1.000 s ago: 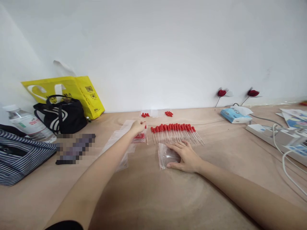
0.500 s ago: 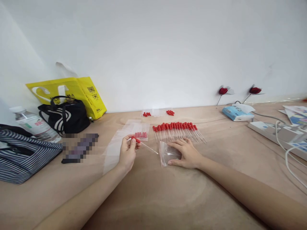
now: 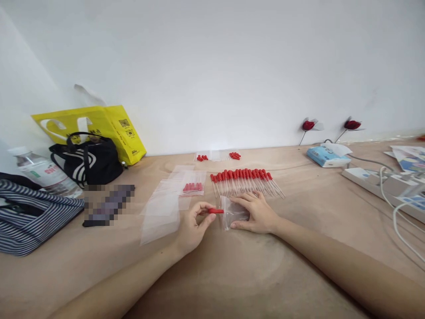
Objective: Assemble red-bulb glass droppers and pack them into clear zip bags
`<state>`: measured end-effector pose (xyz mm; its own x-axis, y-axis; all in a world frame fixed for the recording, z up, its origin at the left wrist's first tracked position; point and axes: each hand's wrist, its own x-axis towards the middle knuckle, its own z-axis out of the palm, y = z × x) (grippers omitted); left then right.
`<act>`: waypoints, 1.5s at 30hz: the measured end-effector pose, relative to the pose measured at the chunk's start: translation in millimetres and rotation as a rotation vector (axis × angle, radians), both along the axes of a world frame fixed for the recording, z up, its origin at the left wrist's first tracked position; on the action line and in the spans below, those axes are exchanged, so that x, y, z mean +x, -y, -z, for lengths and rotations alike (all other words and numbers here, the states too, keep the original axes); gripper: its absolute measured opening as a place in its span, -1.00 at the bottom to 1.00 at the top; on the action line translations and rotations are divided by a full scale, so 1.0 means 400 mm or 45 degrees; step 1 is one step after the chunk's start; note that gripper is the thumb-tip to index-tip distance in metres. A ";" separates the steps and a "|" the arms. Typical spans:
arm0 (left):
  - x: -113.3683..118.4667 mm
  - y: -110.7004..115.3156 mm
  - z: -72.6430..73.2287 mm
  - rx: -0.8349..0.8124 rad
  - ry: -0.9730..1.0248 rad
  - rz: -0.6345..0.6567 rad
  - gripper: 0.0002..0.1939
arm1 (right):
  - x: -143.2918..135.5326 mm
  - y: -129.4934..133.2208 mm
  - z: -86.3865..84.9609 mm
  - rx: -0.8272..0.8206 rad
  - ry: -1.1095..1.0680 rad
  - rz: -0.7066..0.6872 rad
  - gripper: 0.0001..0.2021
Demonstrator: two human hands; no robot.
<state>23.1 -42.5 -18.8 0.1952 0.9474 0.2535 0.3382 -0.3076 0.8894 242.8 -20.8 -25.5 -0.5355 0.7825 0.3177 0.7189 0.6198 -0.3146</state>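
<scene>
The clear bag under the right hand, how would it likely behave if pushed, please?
The clear bag is probably light and floppy, since its film looks thin. It might slide or crumple without the right hand resting on it.

The right hand (image 3: 260, 213) partly hides the clear plastic bag (image 3: 236, 215). The navy-and-white striped fabric bag (image 3: 36, 223) is cut off.

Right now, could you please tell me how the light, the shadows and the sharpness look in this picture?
Head view: soft light on the wall; head view: the table darkens towards the bottom middle; head view: pale glints on the clear bag under the right hand; head view: red bulb in the left hand distinct, but blocky pixels partly hide the dark item at left.
</scene>
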 end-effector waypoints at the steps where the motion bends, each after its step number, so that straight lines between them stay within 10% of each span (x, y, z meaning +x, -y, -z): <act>1: 0.002 0.001 -0.001 0.003 -0.107 0.027 -0.83 | -0.001 0.000 0.001 0.004 0.000 -0.003 -0.28; 9: 0.024 -0.049 -0.015 0.048 -0.483 0.197 -0.90 | 0.001 0.002 -0.006 0.020 0.004 -0.052 -0.28; 20: -0.011 -0.070 -0.005 0.363 -0.571 -0.005 -0.89 | 0.067 -0.003 0.001 -0.068 -0.054 -0.239 -0.34; 28: 0.001 -0.083 -0.012 0.220 -0.674 -0.044 -0.89 | 0.047 -0.001 0.002 -0.082 -0.093 -0.277 -0.35; 32: -0.041 -0.147 -0.047 0.155 -0.565 0.058 -0.86 | 0.049 -0.002 0.001 -0.096 -0.095 -0.281 -0.35; 35: -0.048 -0.228 -0.064 0.012 -0.640 -0.158 -0.90 | 0.048 -0.001 -0.001 -0.096 -0.096 -0.274 -0.35; 45: 0.069 -0.425 -0.036 -0.180 -0.714 -0.297 -0.74 | 0.046 0.004 -0.005 -0.109 -0.073 -0.259 -0.38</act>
